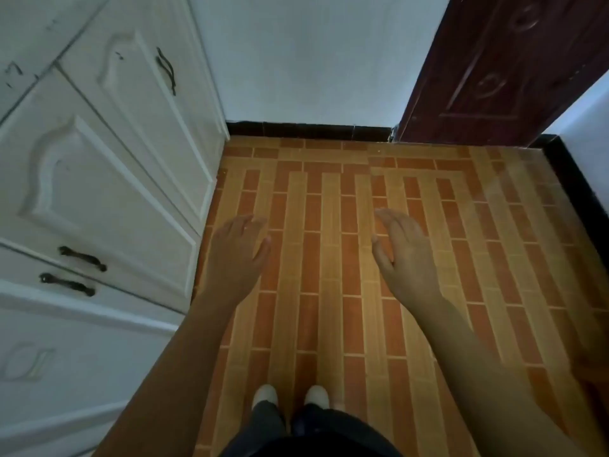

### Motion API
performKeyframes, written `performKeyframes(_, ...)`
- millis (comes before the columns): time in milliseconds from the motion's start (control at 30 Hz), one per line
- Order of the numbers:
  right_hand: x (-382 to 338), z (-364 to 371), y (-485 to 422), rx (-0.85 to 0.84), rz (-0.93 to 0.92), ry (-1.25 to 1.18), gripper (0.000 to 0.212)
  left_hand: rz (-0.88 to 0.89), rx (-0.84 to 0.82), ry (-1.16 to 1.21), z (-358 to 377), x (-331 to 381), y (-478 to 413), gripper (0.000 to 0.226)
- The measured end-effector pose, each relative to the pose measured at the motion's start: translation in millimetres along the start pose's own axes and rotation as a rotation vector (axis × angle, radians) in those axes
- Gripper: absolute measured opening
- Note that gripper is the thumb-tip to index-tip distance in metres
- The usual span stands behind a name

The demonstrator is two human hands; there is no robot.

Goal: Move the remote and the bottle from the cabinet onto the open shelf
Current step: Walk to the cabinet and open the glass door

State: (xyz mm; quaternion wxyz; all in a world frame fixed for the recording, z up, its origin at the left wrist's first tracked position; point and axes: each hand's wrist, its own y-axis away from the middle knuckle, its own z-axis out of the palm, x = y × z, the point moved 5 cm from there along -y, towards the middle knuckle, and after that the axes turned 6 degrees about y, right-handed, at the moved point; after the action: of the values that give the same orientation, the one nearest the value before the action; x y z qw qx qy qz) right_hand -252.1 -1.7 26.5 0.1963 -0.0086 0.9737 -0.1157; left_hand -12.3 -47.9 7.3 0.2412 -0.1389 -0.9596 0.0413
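Your left hand (239, 250) and your right hand (400, 249) are both held out in front of you over the floor, palms down, fingers stretched and loosely together, with nothing in either of them. The two hands are well apart from each other and neither touches anything. Your left hand hangs just beside the lower corner of the white cabinet (108, 179), which fills the left side of the view; your right hand is out over the bare middle of the tiled floor (329, 258), which is laid in orange and tan strips. The cabinet's panelled doors are all shut. One dark curved handle (166, 70) sits high on the upper door, and two more dark handles (82, 257) lie close together lower down, one on each side of a seam between doors, to the left of your left forearm. The remote and the bottle do not show anywhere in this view, so you cannot tell where they are, and the open shelf is not in sight either. Ahead of you a pale wall (313, 61) meets the floor at a dark skirting strip, and a dark red-brown carved door (504, 70) stands at the upper right. Below your arms you can see your two light-coloured shoes (265, 394) side by side on the tiles, with dark trouser legs above them.
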Motion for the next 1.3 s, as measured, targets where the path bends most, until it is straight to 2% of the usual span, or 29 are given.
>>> performKeyframes(233, 17.3, 8.7, -21.1, -0.031, 0.002, -0.013, 0.039, -0.015, 0.084, 0.003, 3.4, -1.9, -13.8, 0.043)
performKeyframes(433, 17.3, 17.3, -71.4, -0.029, -0.038, -0.029, 0.038, -0.08, 0.077, 0.033, 2.7, -16.4, -57.1, 0.048)
performKeyframes(700, 16.5, 38.2, -195.4, -0.016, -0.05, -0.033, 0.039, -0.108, 0.1, 0.056, -4.6, -53.9, -174.3, 0.039)
performKeyframes(1067, 14.4, 60.3, -367.1, 0.022, -0.048, -0.025, 0.039, -0.081, 0.078, 0.077, -10.4, -90.0, -339.4, 0.05)
performKeyframes(1300, 46.7, 88.3, -450.3, -0.002, -0.074, -0.019, 0.042, -0.11, 0.075, 0.066, 8.1, -102.5, -416.3, 0.038)
